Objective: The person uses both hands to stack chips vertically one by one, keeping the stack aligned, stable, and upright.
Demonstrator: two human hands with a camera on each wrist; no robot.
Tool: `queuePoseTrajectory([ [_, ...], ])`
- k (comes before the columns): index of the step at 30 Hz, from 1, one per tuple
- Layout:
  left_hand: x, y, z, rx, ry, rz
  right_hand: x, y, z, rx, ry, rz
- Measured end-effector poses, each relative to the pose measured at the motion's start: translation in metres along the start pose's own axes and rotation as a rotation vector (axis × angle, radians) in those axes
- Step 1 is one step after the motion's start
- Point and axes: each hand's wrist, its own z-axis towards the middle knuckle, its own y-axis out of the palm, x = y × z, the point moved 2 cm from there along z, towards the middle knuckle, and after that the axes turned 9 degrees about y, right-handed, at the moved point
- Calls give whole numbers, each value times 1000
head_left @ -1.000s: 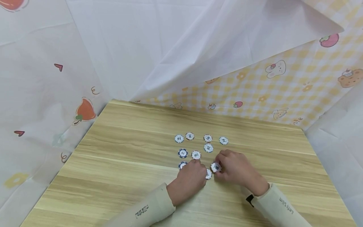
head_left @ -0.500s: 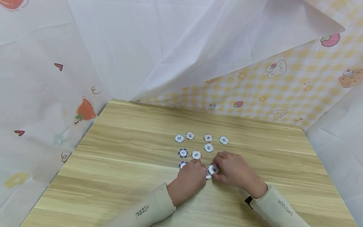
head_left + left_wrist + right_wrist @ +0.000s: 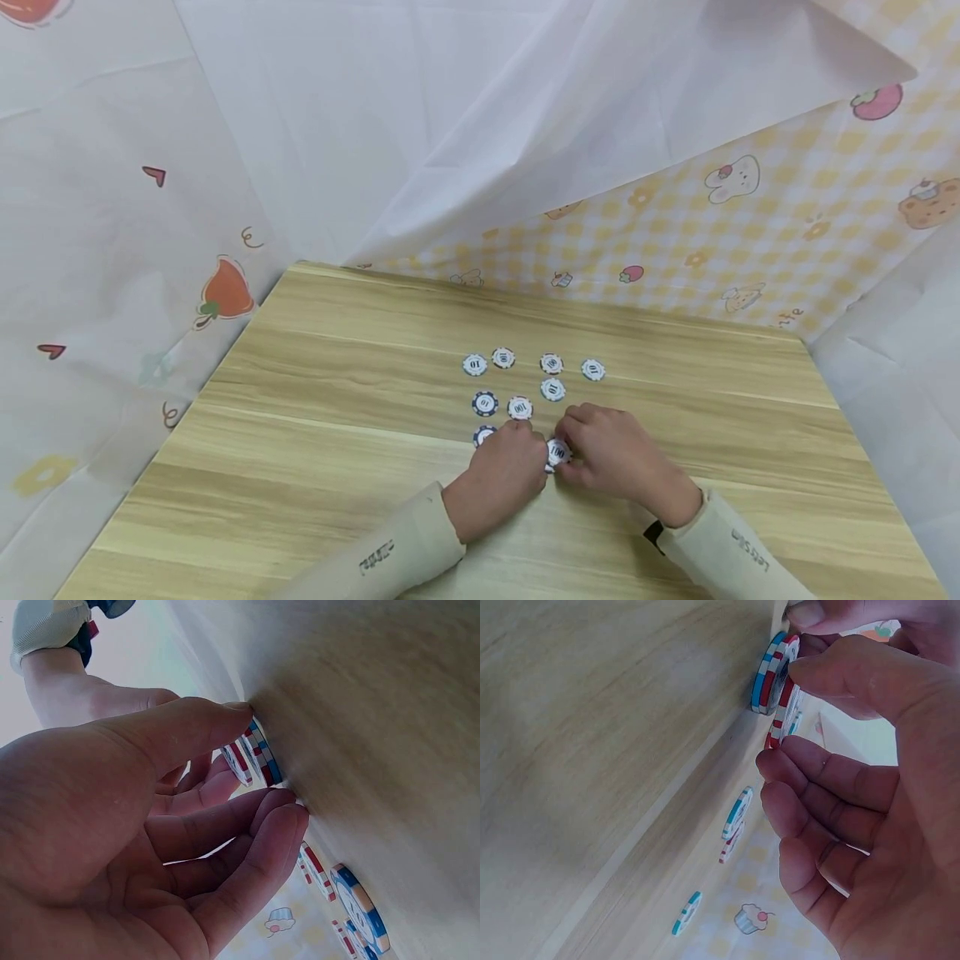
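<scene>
A person's right hand (image 3: 615, 450) is pinching a 100 chip (image 3: 557, 452) over a stack (image 3: 264, 754) of blue-edged and red-edged chips (apparently 2), which the left hand (image 3: 498, 479) is gripping between thumb and fingertips. Bracing the lower rims while keeping the 100 chip level and centred would likely be serving this step best. Beyond, 8 other chips (image 3: 553, 389) are lying spread on the wooden table (image 3: 300, 392), the left hand partly hiding 1 of them. The hands and 100 chip are also covering much of the stack from above; whether the chip is touching it is hard to tell.
</scene>
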Motion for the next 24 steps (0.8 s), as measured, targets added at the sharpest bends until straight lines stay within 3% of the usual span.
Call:
queuePoseTrajectory([
  [11,1,0,0,40,14,25,-3,4,0,26,-27,1],
  [24,1,1,0,35,20,31,-6,5,1,7,-19,9],
])
